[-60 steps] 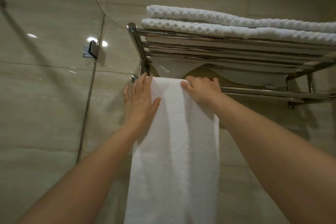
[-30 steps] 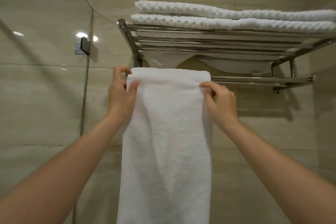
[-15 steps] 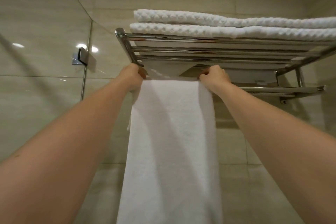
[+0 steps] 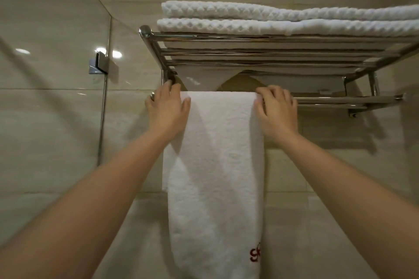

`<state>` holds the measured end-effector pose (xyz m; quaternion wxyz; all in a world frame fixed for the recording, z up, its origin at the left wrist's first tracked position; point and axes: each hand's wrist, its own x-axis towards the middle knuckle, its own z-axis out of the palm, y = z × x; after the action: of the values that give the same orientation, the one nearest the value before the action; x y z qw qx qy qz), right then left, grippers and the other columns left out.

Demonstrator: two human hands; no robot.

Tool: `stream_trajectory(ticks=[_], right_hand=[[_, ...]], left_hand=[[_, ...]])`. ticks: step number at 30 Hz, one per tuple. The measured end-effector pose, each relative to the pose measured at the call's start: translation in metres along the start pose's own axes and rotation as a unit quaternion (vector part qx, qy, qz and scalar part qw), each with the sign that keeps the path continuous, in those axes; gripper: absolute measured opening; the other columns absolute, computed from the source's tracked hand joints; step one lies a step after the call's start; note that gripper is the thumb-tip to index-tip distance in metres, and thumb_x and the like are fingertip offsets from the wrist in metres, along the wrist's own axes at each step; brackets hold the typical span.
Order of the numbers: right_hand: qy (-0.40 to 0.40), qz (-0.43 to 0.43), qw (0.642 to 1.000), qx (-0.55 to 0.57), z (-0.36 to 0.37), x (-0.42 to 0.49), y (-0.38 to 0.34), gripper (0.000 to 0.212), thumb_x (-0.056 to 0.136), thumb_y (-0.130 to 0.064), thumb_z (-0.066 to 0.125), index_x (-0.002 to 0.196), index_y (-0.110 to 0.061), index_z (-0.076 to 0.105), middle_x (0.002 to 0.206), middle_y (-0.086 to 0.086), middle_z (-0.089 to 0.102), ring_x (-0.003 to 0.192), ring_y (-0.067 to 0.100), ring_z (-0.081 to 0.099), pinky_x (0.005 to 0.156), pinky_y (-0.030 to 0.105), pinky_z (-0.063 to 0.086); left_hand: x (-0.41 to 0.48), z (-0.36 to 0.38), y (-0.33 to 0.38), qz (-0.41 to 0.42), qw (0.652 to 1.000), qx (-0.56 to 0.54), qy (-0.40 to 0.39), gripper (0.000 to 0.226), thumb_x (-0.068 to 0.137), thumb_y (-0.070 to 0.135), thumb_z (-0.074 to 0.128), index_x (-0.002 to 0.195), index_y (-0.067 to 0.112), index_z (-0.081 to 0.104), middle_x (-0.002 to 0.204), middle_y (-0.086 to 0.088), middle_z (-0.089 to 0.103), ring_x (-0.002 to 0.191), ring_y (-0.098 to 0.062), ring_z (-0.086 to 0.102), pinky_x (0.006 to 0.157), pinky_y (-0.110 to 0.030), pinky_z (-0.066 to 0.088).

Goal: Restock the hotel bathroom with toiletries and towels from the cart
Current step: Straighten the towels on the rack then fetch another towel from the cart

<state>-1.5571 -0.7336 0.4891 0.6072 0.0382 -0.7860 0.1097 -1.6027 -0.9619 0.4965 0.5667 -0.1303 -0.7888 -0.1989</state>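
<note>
Your left hand (image 4: 167, 110) and right hand (image 4: 276, 112) dropped, fingers flat on the towel (image 4: 215, 165); lopsided smoothing could drag it off.

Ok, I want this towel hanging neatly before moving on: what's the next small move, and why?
Probably slide the rear layer rightward with the left hand. The hanging towel is over the bar, but its back layer sticks out past the front's left edge; the right hand can steady the top.
</note>
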Motion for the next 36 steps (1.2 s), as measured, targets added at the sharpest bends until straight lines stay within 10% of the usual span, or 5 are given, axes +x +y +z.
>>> stream_trajectory(ticks=[3,8,13,21,36], right_hand=[[-0.015,-0.001,0.996,0.087,0.002,-0.04,0.003,0.046,0.095,-0.028,0.047,0.139,-0.024,0.035,0.14,0.001,0.038,0.129,0.019,0.034,0.105,0.034,0.029],[-0.149,0.117,0.895,0.404,0.002,-0.081,0.001,0.061,0.096,-0.018,0.05,0.146,-0.025,0.017,0.143,-0.005,0.038,0.126,0.015,0.043,0.107,0.04,0.038],[-0.124,0.095,0.888,0.432,-0.003,-0.091,-0.002,0.06,0.094,-0.002,0.046,0.146,-0.023,0.022,0.147,-0.001,0.036,0.129,0.015,0.042,0.107,0.035,0.039],[-0.029,0.057,0.932,0.356,-0.029,-0.043,-0.011,0.033,0.093,-0.002,0.048,0.118,-0.019,0.062,0.109,-0.009,0.061,0.086,0.002,0.056,0.073,0.014,0.043],[-0.163,0.11,0.975,0.106,-0.007,0.047,-0.022,0.035,0.099,-0.025,0.036,0.128,-0.017,0.054,0.125,0.008,0.057,0.116,0.029,0.051,0.101,0.045,0.041]], left_hand=[[-0.05,0.003,0.006,-0.04,0.988,-0.149,0.002,0.06,0.096,0.03,0.044,0.147,0.017,0.015,0.155,-0.005,0.014,0.142,-0.023,0.012,0.115,-0.04,0.011],[-0.103,0.009,0.006,-0.156,0.924,-0.346,-0.033,0.068,0.091,0.018,0.055,0.144,0.017,0.013,0.132,0.003,0.038,0.116,-0.013,0.042,0.097,-0.027,0.035],[-0.114,0.003,0.005,-0.235,0.864,-0.445,-0.022,0.054,0.091,0.014,0.055,0.134,0.022,0.023,0.103,-0.003,0.061,0.083,-0.015,0.061,0.074,-0.029,0.049],[-0.067,-0.034,0.001,-0.059,0.931,-0.35,0.084,0.021,0.09,0.012,0.054,0.106,0.026,0.051,0.095,0.009,0.057,0.089,-0.014,0.053,0.081,-0.031,0.047],[0.043,-0.029,-0.007,-0.077,0.986,-0.116,-0.092,0.03,0.094,0.023,0.047,0.117,0.011,0.061,0.114,-0.012,0.061,0.105,-0.031,0.055,0.089,-0.034,0.046]])
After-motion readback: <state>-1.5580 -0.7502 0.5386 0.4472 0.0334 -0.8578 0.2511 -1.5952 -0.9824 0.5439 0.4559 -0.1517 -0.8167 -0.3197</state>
